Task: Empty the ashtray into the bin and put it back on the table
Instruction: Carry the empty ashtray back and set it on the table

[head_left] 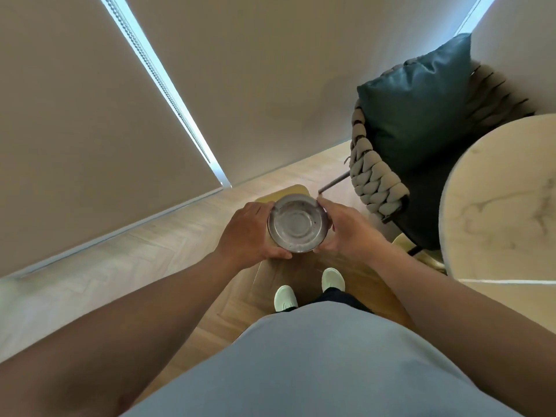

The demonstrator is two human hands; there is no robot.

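Both hands, left (pixel 249 233) and right (pixel 349 230), gripped round metal ashtray (pixel 296 225), rim upward, over bin (pixel 288 192); table (pixel 505 200) at right.

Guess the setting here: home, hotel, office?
Probably a lounge corner of a hotel room or flat, hard to say which. Cues: a woven rope chair with a dark cushion, a round marble-look table, herringbone wood floor and roller blinds.

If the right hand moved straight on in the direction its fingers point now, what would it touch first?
The right hand points toward the left hand and already touches the ashtray held between them, so it would press the ashtray first. The golden bin appears lower, though depth is unclear.
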